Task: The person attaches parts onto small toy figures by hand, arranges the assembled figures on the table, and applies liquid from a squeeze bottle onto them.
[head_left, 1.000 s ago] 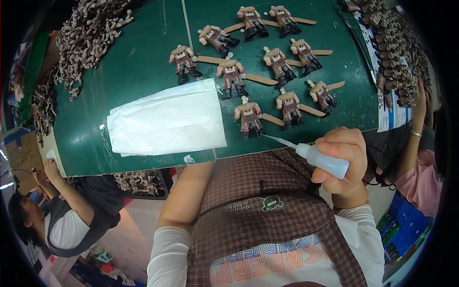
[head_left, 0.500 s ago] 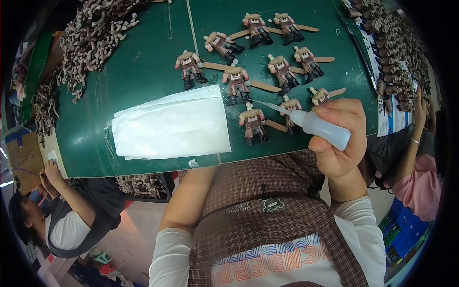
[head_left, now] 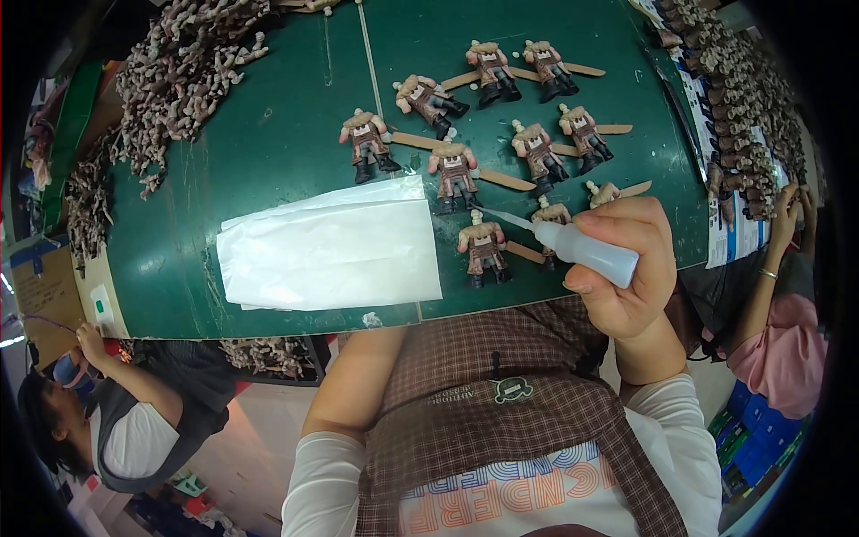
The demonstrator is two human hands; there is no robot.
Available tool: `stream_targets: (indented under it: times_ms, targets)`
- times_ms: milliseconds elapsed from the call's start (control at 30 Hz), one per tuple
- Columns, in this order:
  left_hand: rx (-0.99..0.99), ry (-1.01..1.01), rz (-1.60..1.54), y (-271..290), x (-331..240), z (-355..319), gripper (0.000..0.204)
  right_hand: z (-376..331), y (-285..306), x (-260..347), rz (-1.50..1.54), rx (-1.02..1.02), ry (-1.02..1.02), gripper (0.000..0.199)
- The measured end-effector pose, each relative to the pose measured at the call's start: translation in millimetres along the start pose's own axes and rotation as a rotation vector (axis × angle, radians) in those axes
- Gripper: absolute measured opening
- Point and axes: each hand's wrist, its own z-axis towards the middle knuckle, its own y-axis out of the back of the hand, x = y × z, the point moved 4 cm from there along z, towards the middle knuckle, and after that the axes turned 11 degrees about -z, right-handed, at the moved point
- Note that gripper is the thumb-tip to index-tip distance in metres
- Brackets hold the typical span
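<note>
My right hand [head_left: 640, 268] is closed around a translucent white squeeze bottle [head_left: 586, 252] with a long thin nozzle. Its tip points left and hovers by the boots of a small figure [head_left: 454, 170] with a brown apron; whether it touches cannot be told. Just below the tip lies another such figure [head_left: 484, 251]. A third figure [head_left: 551, 211] is partly covered by the bottle. My left forearm [head_left: 362, 371] runs up to the table's near edge, where the left hand is hidden. Right of that spot on the table lies a folded white sheet [head_left: 331, 255].
Several more figures lie on the green table [head_left: 295, 116], some beside flat wooden sticks [head_left: 506, 179]. A heap of unsorted figure parts [head_left: 183, 72] covers the far left. Rows of brown parts [head_left: 747, 134] line the right side. Co-workers sit at left [head_left: 134, 438] and right [head_left: 778, 331].
The view has shifted, so the table sits slightly lower in the picture. My right hand has tipped the bottle a little, its tip staying by the same boots. The left co-worker's hand has moved.
</note>
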Motion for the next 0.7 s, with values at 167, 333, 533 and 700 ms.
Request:
stream_targets:
  times_ms: [167, 333, 533, 700]
  targets:
    - [-0.019, 0.015, 0.064, -4.9, -1.2, -2.5, 0.056, 0.1, -0.3, 0.0, -0.012, -0.008, -0.006, 0.046]
    - [-0.018, 0.041, 0.140, -12.3, -1.6, -9.6, 0.059, -1.1, 6.5, 2.2, -0.048, -0.015, 0.004, 0.046]
    - [0.057, 0.112, 0.236, -21.5, -3.2, -16.0, 0.062, -25.1, 30.8, -10.1, -0.107, -0.159, -0.073, 0.046]
    - [0.070, 0.155, 0.305, -27.0, -0.8, -12.8, 0.065, -44.6, 47.1, -20.4, -0.192, -0.248, -0.194, 0.045]
